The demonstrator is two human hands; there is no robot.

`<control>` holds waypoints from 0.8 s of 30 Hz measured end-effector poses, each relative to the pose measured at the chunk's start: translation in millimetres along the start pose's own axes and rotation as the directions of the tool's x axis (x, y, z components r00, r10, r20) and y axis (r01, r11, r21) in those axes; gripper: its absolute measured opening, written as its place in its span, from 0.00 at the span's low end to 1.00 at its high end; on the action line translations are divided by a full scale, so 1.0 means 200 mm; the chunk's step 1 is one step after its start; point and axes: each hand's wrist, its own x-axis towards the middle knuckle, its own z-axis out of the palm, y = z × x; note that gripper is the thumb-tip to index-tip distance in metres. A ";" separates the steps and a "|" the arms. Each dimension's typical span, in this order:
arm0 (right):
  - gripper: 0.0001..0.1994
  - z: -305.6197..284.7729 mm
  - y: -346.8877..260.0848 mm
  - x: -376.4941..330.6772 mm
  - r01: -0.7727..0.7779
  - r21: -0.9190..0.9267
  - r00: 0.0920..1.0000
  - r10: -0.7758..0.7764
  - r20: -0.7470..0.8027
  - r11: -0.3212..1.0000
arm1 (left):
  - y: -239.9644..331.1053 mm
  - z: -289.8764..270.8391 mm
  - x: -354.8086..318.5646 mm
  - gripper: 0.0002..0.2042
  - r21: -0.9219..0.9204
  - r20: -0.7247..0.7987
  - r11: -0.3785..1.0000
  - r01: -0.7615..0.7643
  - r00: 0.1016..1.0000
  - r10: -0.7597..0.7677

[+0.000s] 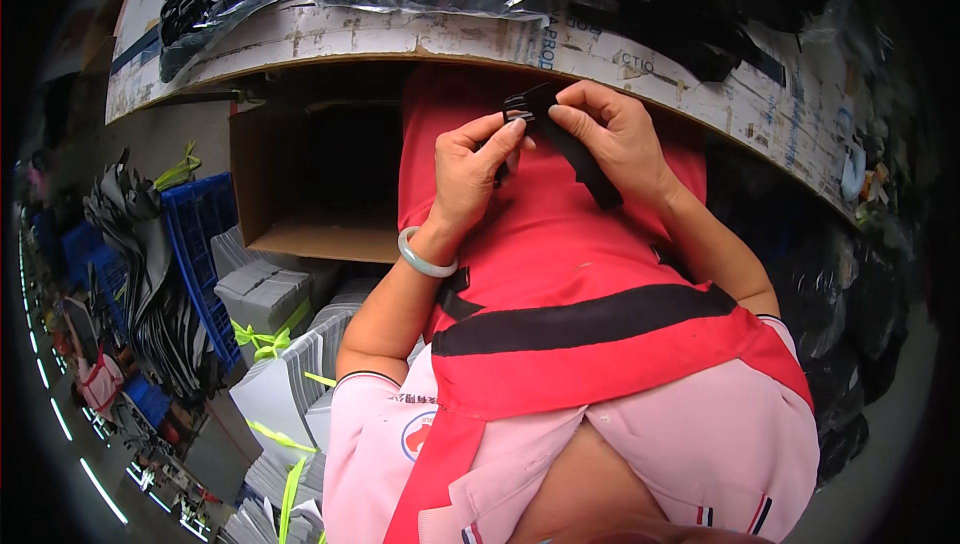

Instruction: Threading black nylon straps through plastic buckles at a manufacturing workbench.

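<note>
Over my lap, my left hand [470, 166] pinches a small black piece with pale shiny edges, apparently a buckle [518, 109], between thumb and fingertips. Close by, my right hand [612, 134] has thumb and forefinger closed on a black strap [585, 166]. One end of the strap hangs down onto my red apron [560, 234], and the other meets the buckle. How the strap passes through the buckle is too small to make out. Both hands are just in front of the table edge, and a pale bangle circles my left wrist.
Clear bags of black parts [220, 4] and a dark pile [650, 4] lie on the cardboard-covered table [450, 34]. Beneath it, to the left, stands an open cardboard box [320, 234]. Bundled grey sheets [265, 294] and a blue crate [200, 234] sit at my left, dark plastic bags [820, 294] at right.
</note>
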 end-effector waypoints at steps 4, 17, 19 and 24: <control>0.10 -0.01 0.03 0.03 -0.174 0.232 0.979 0.193 -0.063 0.957 | 0.02 0.00 0.01 0.10 -0.020 0.021 1.000 -0.013 1.000 0.013; 0.10 -0.02 -0.01 -0.04 -0.451 0.358 0.891 0.391 0.230 0.818 | -0.03 0.02 0.02 0.08 0.007 0.036 0.998 -0.058 0.998 0.058; 0.10 -0.01 0.02 -0.04 -0.465 0.401 0.884 0.390 0.257 0.789 | -0.02 0.03 0.02 0.07 0.036 0.025 0.993 -0.116 0.993 0.115; 0.10 0.02 0.03 -0.05 -0.426 0.422 0.904 0.389 0.176 0.800 | -0.02 0.04 0.00 0.07 0.157 0.014 0.962 -0.222 0.975 0.222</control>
